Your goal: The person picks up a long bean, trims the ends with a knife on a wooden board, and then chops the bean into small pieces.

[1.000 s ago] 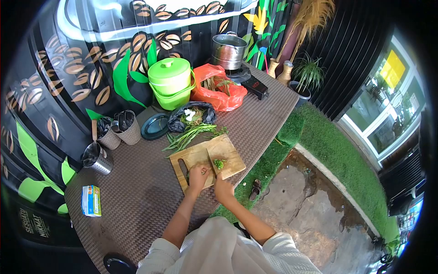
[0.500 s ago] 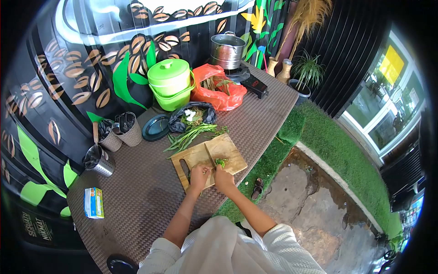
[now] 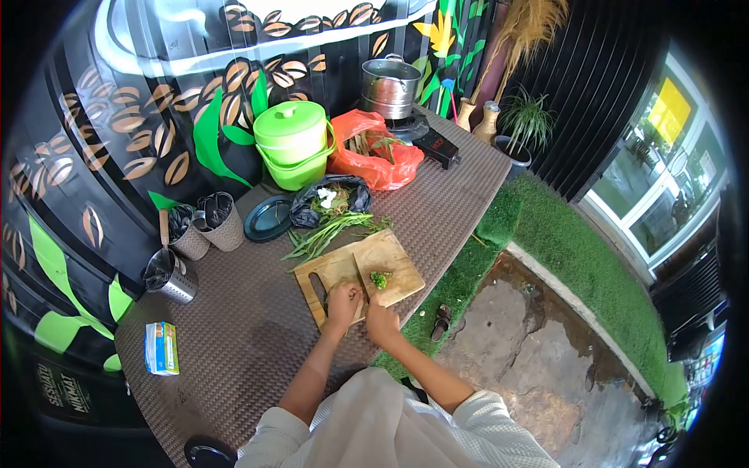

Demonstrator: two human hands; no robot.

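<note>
A wooden cutting board (image 3: 402,265) lies near the table's front edge. My right hand (image 3: 382,321) is closed around the handle of a knife (image 3: 360,271), whose blade points away from me across the board. Beside it, my left hand (image 3: 343,303) is curled with its fingertips pressed down near the blade; bits of green stalk show at its edge, mostly hidden by the hand. A small heap of chopped greens (image 3: 379,279) sits just right of the blade. Behind the board lie long green stalks (image 3: 335,230).
Beyond the stalks are a black plastic bag (image 3: 308,209), a dark plate (image 3: 268,218), a lidded green bucket (image 3: 292,148) and a red bag (image 3: 367,173). A steel pot (image 3: 388,92) stands on a portable stove (image 3: 437,148). Utensil holders (image 3: 222,226) and a tissue pack (image 3: 161,348) are leftward.
My right hand and the knife handle have drawn slightly back toward me. The chopped greens now show more fully beside the blade. My left hand has barely shifted.
</note>
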